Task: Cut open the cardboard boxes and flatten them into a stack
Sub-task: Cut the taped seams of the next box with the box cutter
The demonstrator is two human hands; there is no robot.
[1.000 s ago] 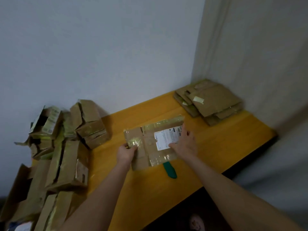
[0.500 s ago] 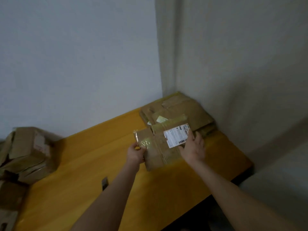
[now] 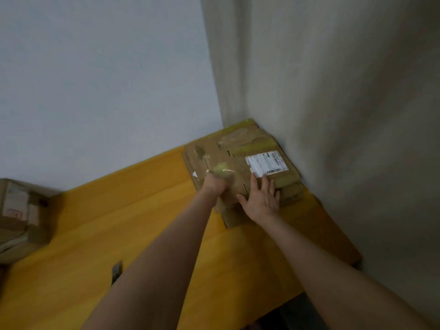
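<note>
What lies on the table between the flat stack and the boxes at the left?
Only bare table lies between stack and boxes, per the head view.

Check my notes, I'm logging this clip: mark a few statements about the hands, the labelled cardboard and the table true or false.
1. The flattened box with the white label lies on the cardboard stack. True.
2. The right hand holds a knife. False: it rests flat, fingers spread, on the flattened box.
3. The left hand grips the flattened box. True.
4. The cardboard stack sits at the table's left end. False: it sits in the far right corner; other boxes stand at the left.
</note>
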